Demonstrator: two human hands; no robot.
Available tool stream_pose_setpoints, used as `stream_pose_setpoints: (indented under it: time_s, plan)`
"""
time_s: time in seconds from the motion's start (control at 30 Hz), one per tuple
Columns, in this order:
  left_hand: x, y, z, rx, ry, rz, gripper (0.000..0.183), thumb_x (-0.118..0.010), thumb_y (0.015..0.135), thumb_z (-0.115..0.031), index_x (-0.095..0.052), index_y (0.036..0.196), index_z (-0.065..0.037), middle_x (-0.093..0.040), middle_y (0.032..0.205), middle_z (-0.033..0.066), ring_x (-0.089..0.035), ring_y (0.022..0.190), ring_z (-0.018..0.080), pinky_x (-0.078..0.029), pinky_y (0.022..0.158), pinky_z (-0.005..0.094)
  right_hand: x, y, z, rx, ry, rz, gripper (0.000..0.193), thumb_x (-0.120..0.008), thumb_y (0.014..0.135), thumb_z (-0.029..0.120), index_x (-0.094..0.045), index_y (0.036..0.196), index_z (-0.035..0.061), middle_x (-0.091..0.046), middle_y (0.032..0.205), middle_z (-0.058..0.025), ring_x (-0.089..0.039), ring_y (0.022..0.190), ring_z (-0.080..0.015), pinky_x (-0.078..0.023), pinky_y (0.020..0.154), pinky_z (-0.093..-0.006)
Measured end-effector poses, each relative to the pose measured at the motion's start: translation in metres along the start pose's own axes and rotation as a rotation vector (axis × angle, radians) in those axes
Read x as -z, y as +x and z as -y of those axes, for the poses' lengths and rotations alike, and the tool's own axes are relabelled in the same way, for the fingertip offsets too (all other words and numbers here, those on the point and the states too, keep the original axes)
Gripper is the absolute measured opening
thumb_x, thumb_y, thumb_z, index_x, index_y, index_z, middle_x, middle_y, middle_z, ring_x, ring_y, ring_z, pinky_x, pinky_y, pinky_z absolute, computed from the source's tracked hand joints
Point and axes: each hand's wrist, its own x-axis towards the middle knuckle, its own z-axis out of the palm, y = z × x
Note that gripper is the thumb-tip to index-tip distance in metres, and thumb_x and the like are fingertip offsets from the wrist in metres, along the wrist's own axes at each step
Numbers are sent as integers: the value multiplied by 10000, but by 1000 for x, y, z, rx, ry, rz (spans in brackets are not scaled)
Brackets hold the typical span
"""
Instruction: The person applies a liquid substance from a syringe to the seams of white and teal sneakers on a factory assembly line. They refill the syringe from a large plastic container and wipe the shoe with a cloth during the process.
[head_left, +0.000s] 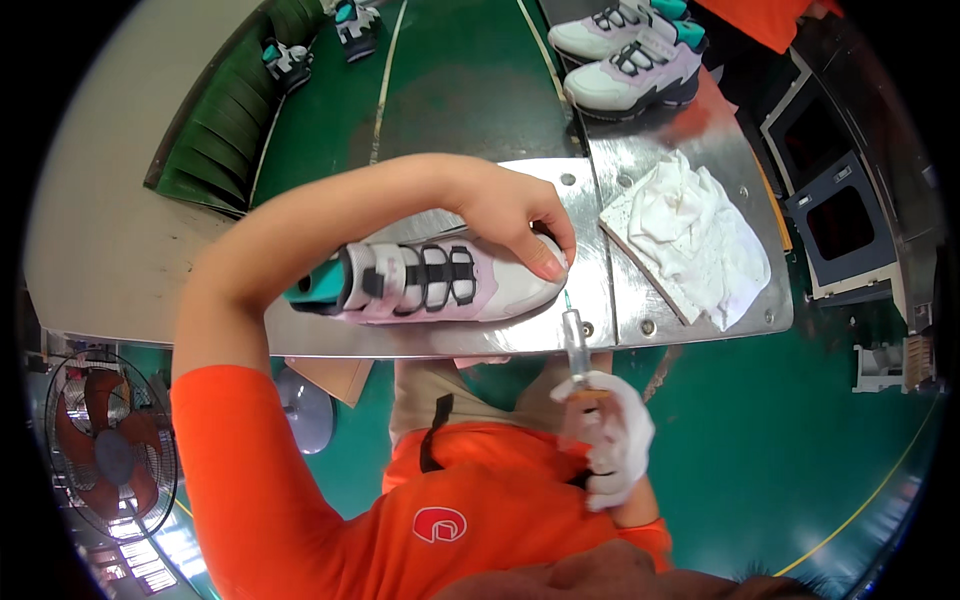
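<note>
A white and pale pink shoe (500, 283) with dark straps and a teal lining lies on the metal tabletop, its toe pointing right. My bare left hand (522, 225) reaches over it and grips the toe, the thumb on the upper and the fingers curled round the far side. In a white glove, my right hand (618, 435) holds a clear syringe (577, 345) below the table's near edge. The syringe points up, and its thin greenish needle tip is close to the sole edge at the toe. Whether it touches the shoe I cannot tell.
Right of the shoe, a crumpled white cloth (690, 235) lies on a flat board. Similar shoes (635, 75) stand at the far right, beside a green conveyor belt (460, 90). Smaller dark shoes (355, 30) sit farther back. A standing fan (112, 455) is at the lower left.
</note>
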Motion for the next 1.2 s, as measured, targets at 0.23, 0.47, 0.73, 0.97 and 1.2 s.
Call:
stream_pose_setpoints:
  time_s: [0.23,0.47,0.73,0.97,1.2]
  plan:
    - [-18,-136,-45,-351,70,-786,403,-678,878,-260,-632,1136,45,-627,1124,134,-589,1032,225,-461,897,321,-14,34,114,171,-86,119,383,-663,883,218,-517,1157,-7,-606,972,-210,-659,829,-340,-543,687,-391]
    - [-83,-184,19,-444,-127,-1444,471,-646,935,-307,-597,1233,55,-590,1197,125,-574,1066,183,-464,899,287,-100,128,127,422,-287,572,462,-646,892,298,-518,1200,-22,-576,1028,-165,-623,857,-275,-483,709,-366]
    - [-110,-196,82,-370,-411,-1699,485,-592,985,-353,-577,1281,31,-600,1196,65,-563,1070,135,-438,929,259,-106,177,84,273,-265,674,482,-509,965,335,-483,1256,-48,-577,1073,-200,-586,888,-229,-481,790,-303]
    - [-120,-190,114,-378,-644,-1781,499,-580,997,-345,-548,1332,23,-628,1194,58,-571,1075,126,-433,953,260,-108,193,77,166,-293,677,549,-503,953,408,-484,1291,-24,-566,880,-274,-503,631,-247,-428,609,-314]
    - [-125,-186,121,-361,-799,-1866,474,-584,998,-314,-551,1330,22,-637,1178,59,-584,1035,117,-454,921,258,-106,195,79,104,-98,485,454,-603,895,195,-484,1240,-76,-597,943,-208,-614,777,-269,-505,695,-324]
